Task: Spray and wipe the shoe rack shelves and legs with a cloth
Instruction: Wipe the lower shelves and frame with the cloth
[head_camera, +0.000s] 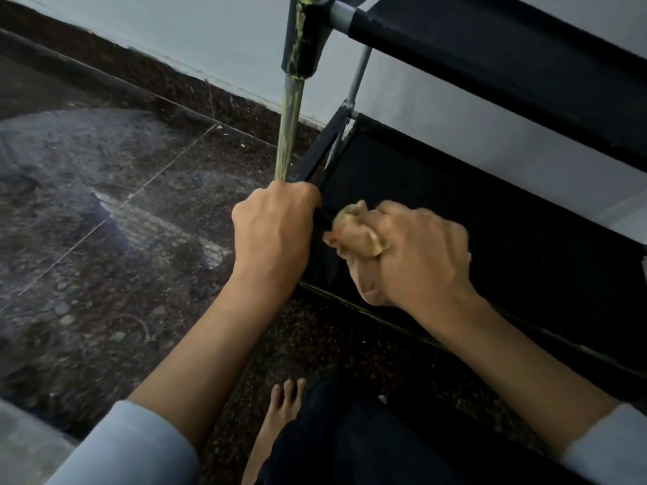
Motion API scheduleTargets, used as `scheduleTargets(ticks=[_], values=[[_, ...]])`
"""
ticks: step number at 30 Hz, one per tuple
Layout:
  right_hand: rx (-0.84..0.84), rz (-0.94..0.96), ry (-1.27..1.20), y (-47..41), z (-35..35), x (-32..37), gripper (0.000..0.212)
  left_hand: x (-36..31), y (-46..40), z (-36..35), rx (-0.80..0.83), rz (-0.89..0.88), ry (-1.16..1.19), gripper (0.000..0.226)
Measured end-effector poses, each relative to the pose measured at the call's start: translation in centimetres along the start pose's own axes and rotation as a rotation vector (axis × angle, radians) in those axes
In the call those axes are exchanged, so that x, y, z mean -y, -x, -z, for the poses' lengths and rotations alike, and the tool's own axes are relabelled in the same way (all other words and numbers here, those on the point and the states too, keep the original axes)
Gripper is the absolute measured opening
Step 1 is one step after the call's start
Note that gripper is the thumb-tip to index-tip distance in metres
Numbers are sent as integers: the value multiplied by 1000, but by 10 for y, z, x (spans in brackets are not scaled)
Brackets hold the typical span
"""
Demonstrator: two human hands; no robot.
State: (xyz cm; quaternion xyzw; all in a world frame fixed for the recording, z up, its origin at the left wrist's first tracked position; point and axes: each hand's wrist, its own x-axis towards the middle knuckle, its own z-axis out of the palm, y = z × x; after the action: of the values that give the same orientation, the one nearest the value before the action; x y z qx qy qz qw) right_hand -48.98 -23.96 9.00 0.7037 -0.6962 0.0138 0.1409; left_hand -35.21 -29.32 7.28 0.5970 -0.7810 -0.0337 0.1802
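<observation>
Cloth [357, 229] is bunched in the right hand [413, 253], pressed on the left end of the bottom shelf [490, 239] of the shoe rack; left hand [276, 229] is wrapped round the front leg [290, 127] at its base, just left of the cloth; leg's long axis runs upright, away from the hands, streaked with greenish residue; left hand is touching it, right hand lies just beside, so an upward wipe is judged likely; no spray bottle is seen; no brands, labels or writing can be read.
</observation>
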Motion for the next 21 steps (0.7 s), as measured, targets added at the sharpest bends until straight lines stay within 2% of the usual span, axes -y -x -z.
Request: scheduleTargets(ticks=[3, 5, 7, 8, 9, 11, 13, 14, 17, 21], values=[[267, -217, -198, -16, 3, -16, 36, -1, -4, 0, 8, -61, -71, 25], [459, -383, -338, -42, -4, -33, 46, 5, -10, 0, 13, -100, -27, 25], [529, -552, -571, -58, -5, -43, 53, 10, -12, -1, 16, -143, 35, 25], [515, -591, -601, -60, -6, -43, 52, 11, -12, -2, 9, -168, 45, 25], [470, -562, -546, -59, -6, -38, 49, 11, -11, -2, 4, -186, 39, 25], [252, -389, -310, -44, -10, -17, 50, 12, -12, -3, 1, -199, 10, 23], [65, -159, -81, -25, -14, 10, 64, 13, -11, -3, 2, -200, -18, 17], [33, -86, -11, -22, -18, 17, 66, 13, -10, -3, -1, -207, -15, 14], [-35, 23, 88, -30, -26, 13, 48, 15, -9, -4, -23, -223, 15, 15], [79, 94, -171, -42, -23, 0, 41, 17, -9, -7, -29, -225, 32, 13]])
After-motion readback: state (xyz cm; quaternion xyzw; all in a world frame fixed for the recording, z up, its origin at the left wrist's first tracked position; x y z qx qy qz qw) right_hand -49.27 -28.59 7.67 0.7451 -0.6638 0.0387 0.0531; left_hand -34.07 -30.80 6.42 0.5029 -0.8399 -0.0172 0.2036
